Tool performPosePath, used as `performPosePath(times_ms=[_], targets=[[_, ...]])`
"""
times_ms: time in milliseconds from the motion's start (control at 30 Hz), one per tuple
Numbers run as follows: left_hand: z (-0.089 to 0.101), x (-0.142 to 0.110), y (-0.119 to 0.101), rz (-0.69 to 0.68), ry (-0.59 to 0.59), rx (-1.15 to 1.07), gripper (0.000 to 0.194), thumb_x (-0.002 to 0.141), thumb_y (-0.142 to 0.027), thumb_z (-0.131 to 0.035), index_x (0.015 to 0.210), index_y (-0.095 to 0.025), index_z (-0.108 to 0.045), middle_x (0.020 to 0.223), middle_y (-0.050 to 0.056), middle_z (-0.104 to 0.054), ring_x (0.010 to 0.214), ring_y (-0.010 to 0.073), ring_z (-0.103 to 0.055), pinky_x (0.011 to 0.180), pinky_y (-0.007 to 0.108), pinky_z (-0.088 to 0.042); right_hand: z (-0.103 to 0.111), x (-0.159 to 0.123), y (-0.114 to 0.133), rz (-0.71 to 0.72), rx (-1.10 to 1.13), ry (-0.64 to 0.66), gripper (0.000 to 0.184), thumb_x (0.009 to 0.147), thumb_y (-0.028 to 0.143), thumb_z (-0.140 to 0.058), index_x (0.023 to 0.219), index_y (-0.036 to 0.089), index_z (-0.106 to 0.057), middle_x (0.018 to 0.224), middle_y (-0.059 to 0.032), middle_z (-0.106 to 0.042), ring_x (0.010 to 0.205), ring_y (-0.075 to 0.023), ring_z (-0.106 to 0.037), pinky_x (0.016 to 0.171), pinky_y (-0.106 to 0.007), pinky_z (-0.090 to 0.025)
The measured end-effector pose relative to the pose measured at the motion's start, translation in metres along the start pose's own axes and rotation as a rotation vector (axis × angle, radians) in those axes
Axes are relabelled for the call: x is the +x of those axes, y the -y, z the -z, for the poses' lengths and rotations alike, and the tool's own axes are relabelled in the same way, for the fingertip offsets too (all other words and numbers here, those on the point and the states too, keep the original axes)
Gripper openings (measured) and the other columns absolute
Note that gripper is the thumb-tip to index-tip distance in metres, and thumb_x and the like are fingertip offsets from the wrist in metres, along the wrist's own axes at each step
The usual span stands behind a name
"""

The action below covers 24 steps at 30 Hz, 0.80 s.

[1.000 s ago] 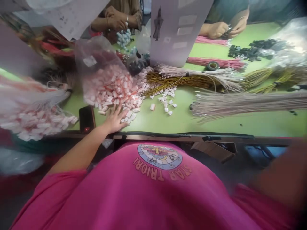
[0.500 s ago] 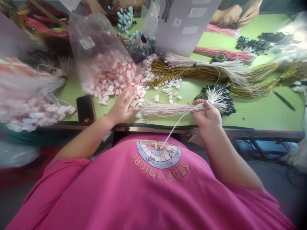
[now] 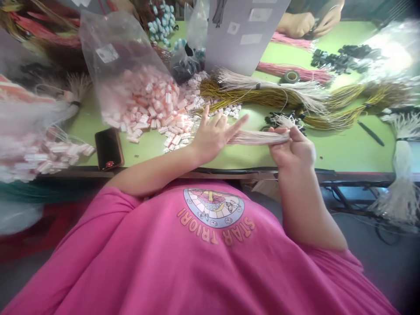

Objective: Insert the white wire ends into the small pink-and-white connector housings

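My right hand [image 3: 293, 146] is wrapped round a bundle of thin white wires [image 3: 256, 137], which stretches leftward just over the table's front part. My left hand [image 3: 213, 135] is at the bundle's left end, fingers spread, with thumb and index finger stretched out over the wires; that end of the bundle is partly hidden behind it. Small white and orange connector housings [image 3: 177, 139] lie loose just left of and behind my left hand. Beyond my right hand are small black parts [image 3: 282, 119], partly covered by white wire ends.
A clear plastic bag [image 3: 121, 57] spills connector housings across the green table [image 3: 348, 153]. A phone [image 3: 109, 148] lies at the front left. Yellow wire bundles [image 3: 348, 122], a roll of black tape [image 3: 291, 77] and a dark pen-like tool [image 3: 370, 133] lie right. Another person's hands [image 3: 308, 24] work across the table.
My left hand has moved right, from the connector pile to the wire bundle's left end, and its fingers have spread. The loose wire that hung toward my shirt no longer shows.
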<state>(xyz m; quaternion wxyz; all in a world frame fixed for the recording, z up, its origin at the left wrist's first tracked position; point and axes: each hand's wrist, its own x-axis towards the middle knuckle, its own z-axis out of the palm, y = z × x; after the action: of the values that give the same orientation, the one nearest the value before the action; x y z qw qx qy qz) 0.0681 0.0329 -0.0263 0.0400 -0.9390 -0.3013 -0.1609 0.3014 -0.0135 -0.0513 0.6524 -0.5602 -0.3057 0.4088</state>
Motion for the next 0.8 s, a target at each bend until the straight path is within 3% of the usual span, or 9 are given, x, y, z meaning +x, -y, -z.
performPosePath(times_ms=[167,233,300,400,467,533,600,700,800], targets=[[-0.021,-0.031,0.000,-0.100,0.222,0.043,0.038,0.094,-0.012,-0.025,0.118,-0.010,-0.054,0.080,0.011,-0.060,0.075,0.0212,-0.059,0.068,0.037,-0.044,0.024,-0.043,-0.019,-0.228,0.158,-0.114,0.008,0.073,0.026,-0.058,0.069,0.023,-0.051,0.063,0.0031,-0.054,0.066,-0.0129,-0.059,0.082,-0.036,-0.054],[-0.027,-0.048,-0.003,-0.118,0.316,0.032,0.036,0.093,-0.011,-0.026,0.111,-0.011,-0.057,0.078,0.010,-0.059,0.070,0.0197,-0.057,0.062,0.033,-0.041,0.038,-0.052,-0.022,-0.379,-0.105,-0.057,0.013,0.071,0.033,-0.064,0.069,0.023,-0.057,0.064,0.0006,-0.061,0.062,-0.0166,-0.062,0.069,-0.039,-0.057],[-0.027,-0.061,-0.001,-0.153,0.336,-0.031,0.032,0.095,-0.024,-0.032,0.113,-0.010,-0.055,0.083,0.010,-0.060,0.074,0.0203,-0.057,0.065,0.033,-0.042,0.054,-0.050,-0.012,-0.511,-0.486,0.184,0.026,0.075,0.044,-0.061,0.064,0.021,-0.061,0.059,-0.0040,-0.064,0.056,-0.0206,-0.062,0.057,-0.040,-0.055],[-0.018,-0.082,0.014,-0.179,0.205,-0.133,0.049,0.090,-0.051,-0.042,0.119,-0.013,-0.053,0.103,0.013,-0.058,0.094,0.0242,-0.054,0.079,0.036,-0.043,0.068,-0.029,0.017,-0.378,-1.092,0.435,0.035,0.077,0.047,-0.058,0.054,0.021,-0.062,0.055,-0.0059,-0.065,0.049,-0.0204,-0.059,0.054,-0.039,-0.050],[-0.009,-0.097,0.030,-0.012,0.126,-0.091,0.042,0.091,-0.049,-0.041,0.110,-0.016,-0.058,0.103,0.011,-0.058,0.096,0.0242,-0.052,0.083,0.036,-0.042,0.059,-0.012,0.033,-0.160,-1.238,0.519,0.028,0.077,0.044,-0.059,0.059,0.023,-0.065,0.057,-0.0023,-0.065,0.049,-0.0188,-0.057,0.055,-0.038,-0.049],[-0.002,-0.113,0.048,0.284,0.125,0.009,0.034,0.092,-0.042,-0.040,0.100,-0.016,-0.061,0.094,0.010,-0.057,0.086,0.0223,-0.054,0.075,0.034,-0.043,0.031,0.001,0.039,-0.031,-1.146,0.550,0.015,0.074,0.037,-0.063,0.079,0.025,-0.070,0.063,-0.0001,-0.068,0.057,-0.0185,-0.062,0.063,-0.037,-0.051],[0.001,-0.125,0.063,0.519,0.195,0.063,0.031,0.090,-0.042,-0.046,0.101,-0.017,-0.060,0.094,0.009,-0.055,0.078,0.0204,-0.054,0.066,0.031,-0.043,-0.015,0.006,0.032,0.135,-1.169,0.750,0.020,0.075,0.036,-0.063,0.088,0.025,-0.072,0.079,-0.0019,-0.071,0.067,-0.0180,-0.064,0.071,-0.036,-0.050],[-0.001,-0.132,0.076,0.609,0.308,-0.008,0.030,0.086,-0.038,-0.053,0.110,-0.021,-0.059,0.099,0.007,-0.053,0.078,0.0182,-0.054,0.066,0.029,-0.042,-0.097,0.005,0.003,0.448,-1.076,1.169,0.027,0.081,0.028,-0.055,0.102,0.023,-0.070,0.103,-0.0049,-0.067,0.091,-0.0179,-0.062,0.085,-0.032,-0.045],[-0.005,-0.126,0.079,0.592,0.333,-0.124,0.029,0.088,-0.035,-0.050,0.113,-0.025,-0.060,0.095,0.005,-0.052,0.078,0.0172,-0.055,0.069,0.028,-0.042,-0.162,0.000,-0.029,0.558,-1.166,1.240,0.032,0.082,0.027,-0.051,0.111,0.021,-0.066,0.106,-0.0088,-0.063,0.092,-0.0199,-0.060,0.077,-0.030,-0.044]])
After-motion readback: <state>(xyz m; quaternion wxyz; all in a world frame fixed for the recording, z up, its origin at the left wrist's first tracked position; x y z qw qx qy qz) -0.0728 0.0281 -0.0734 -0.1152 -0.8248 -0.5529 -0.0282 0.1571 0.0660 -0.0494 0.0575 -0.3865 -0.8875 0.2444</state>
